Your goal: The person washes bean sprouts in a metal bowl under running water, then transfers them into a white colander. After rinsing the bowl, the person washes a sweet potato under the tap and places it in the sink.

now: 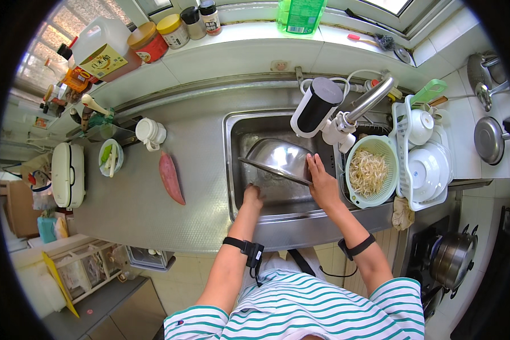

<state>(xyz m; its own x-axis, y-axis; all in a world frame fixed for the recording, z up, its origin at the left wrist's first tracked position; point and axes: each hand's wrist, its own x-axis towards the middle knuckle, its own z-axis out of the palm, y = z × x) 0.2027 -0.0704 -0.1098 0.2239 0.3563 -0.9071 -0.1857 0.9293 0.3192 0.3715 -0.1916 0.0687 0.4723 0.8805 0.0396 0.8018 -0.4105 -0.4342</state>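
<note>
A stainless steel bowl (278,157) is tipped on its side over the sink basin (276,204), its shiny outer surface facing up and away from me. My right hand (324,183) grips the bowl's right end, fingers along the outside; the thumb is hidden. Down in the front left of the basin is my left hand (253,197), below the bowl's rim and apart from it. Its fingers are blurred and partly turned away, so whether they hold anything is unclear. The faucet (344,131), fitted with a black and white cylindrical unit (318,108), hangs behind the bowl's right side.
A colander of bean sprouts (369,172) stands right of the basin, beside a dish rack (403,170) with white bowls. On the left counter lie a sweet potato (171,178), a white lidded jar (151,132) and a small bowl (118,159) with green vegetable pieces. A pot (452,259) sits on the stove.
</note>
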